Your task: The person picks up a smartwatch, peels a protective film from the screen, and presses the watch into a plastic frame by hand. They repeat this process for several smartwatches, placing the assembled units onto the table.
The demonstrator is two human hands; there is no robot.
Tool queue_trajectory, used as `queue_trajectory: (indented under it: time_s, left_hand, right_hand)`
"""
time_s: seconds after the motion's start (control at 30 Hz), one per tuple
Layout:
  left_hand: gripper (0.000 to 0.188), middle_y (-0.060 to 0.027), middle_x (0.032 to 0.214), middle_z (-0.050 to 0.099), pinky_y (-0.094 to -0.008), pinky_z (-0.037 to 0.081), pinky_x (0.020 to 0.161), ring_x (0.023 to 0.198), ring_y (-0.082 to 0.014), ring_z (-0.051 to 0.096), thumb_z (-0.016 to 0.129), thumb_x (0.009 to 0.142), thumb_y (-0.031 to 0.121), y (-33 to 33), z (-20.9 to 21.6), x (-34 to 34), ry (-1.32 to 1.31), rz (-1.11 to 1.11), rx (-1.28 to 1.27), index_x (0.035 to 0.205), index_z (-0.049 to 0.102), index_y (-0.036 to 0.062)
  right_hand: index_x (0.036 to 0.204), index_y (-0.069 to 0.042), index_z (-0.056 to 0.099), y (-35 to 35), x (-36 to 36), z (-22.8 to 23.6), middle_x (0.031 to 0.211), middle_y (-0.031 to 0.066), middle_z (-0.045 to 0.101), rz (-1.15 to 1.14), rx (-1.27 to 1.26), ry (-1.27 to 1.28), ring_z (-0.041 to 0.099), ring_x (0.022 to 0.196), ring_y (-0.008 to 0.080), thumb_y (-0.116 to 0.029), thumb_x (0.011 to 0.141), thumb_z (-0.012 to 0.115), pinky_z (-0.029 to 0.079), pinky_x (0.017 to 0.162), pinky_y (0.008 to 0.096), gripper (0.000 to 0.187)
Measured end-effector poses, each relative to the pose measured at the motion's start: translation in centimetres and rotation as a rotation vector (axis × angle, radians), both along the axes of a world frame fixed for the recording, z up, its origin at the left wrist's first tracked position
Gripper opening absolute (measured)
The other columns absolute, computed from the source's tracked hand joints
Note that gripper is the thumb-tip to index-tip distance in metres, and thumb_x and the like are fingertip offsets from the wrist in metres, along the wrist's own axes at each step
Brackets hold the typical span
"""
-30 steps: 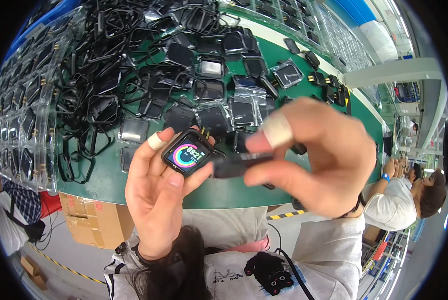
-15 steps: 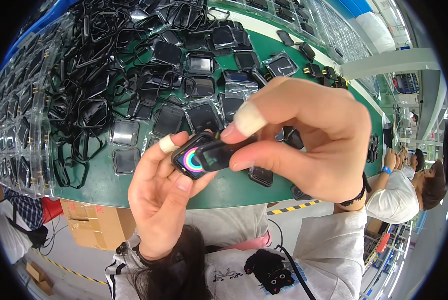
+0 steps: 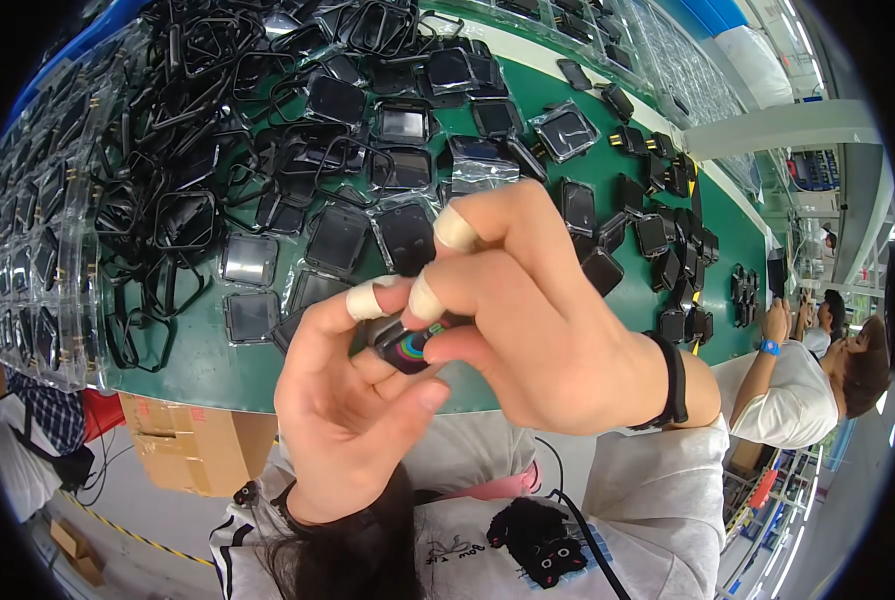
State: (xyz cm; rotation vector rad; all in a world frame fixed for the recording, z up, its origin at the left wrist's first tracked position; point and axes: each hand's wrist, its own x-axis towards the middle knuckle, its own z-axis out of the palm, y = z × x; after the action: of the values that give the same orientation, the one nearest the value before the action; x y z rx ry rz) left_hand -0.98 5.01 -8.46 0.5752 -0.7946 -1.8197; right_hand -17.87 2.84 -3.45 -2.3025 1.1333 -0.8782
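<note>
A small smartwatch case [image 3: 405, 352] with coloured rings on its lit screen is held over the table's near edge. My left hand [image 3: 333, 410] cradles it from below and behind, fingers curled, thumb on the near side. My right hand [image 3: 558, 340] comes over its top right side, with fingertips and thumb pressed against it. Those fingers hide much of the face, so I cannot tell whether the dark cover seen earlier lies on it. Whitish tape wraps some fingertips of both hands.
Black frames [image 3: 183, 215] lie heaped at the left of the green table [image 3: 193, 365]. Dark rectangular screens [image 3: 338, 240], some in clear film, cover its middle. Several watch cases [image 3: 653, 235] stand at the right. Clear trays [image 3: 43, 240] stack far left. A co-worker [image 3: 798, 400] sits at the right.
My right hand has moved down and left onto the watch, bringing its fingers and the dark cover against the screen. The watch has shifted slightly right and the rings are now mostly hidden.
</note>
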Motion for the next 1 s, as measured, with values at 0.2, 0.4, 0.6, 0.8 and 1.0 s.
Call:
queue_trajectory:
  time_s: [0.2,0.4,0.6,0.8,1.0]
  left_hand:
    - [0.041,-0.0145,0.106,0.057,-0.0298,0.052,0.078,0.093,-0.0206,0.06,0.059,0.075,-0.016,0.4,-0.5,-0.1,-0.138,0.223,-0.2,0.113,0.047,-0.0077]
    - [0.031,-0.0111,0.087,0.063,-0.0267,0.05,0.064,0.077,-0.0192,0.061,0.062,0.069,-0.016,0.7,-0.7,-0.1,-0.369,0.348,-0.351,0.097,0.057,-0.0041]
    - [0.025,-0.012,0.082,0.064,-0.0253,0.046,0.058,0.067,-0.0196,0.058,0.064,0.063,-0.013,0.0,0.3,0.3,-0.486,0.365,-0.622,0.085,0.062,-0.0016]
    - [0.027,-0.012,0.083,0.064,-0.0239,0.044,0.056,0.065,-0.0192,0.059,0.068,0.062,-0.009,-0.3,0.0,0.5,-0.381,0.371,-0.605,0.087,0.064,-0.002]
    - [0.019,-0.0132,0.082,0.063,-0.0262,0.047,0.057,0.066,-0.0217,0.061,0.067,0.067,-0.01,0.3,0.9,-1.2,-0.394,0.318,-0.468,0.083,0.061,-0.0026]
  right_hand:
    - [0.097,0.002,0.057,0.5,0.7,0.1,0.101,0.0167,0.051,-0.089,-0.063,-0.201,0.055,0.08,0.0241,0.0,0.069,0.074,0.046,0.06,0.0296,0.032]
    - [0.092,0.003,0.06,1.9,-0.2,-0.4,0.088,0.0136,0.057,0.038,0.045,-0.312,0.057,0.074,0.0241,-0.004,0.07,0.076,0.046,0.058,0.0306,0.028]
    - [0.092,0.002,0.061,2.0,-0.3,-0.9,0.086,0.0132,0.058,0.062,-0.071,-0.356,0.057,0.067,0.0234,-0.004,0.07,0.076,0.045,0.056,0.0304,0.028]
    - [0.09,0.001,0.06,3.3,0.2,-0.9,0.089,0.0128,0.058,-0.024,0.101,-0.37,0.057,0.071,0.0225,0.001,0.069,0.075,0.045,0.059,0.0296,0.025]
    - [0.09,0.0,0.058,4.4,-0.9,-0.9,0.094,0.013,0.058,-0.185,0.334,-0.473,0.058,0.082,0.024,0.003,0.069,0.074,0.047,0.068,0.0329,0.026]
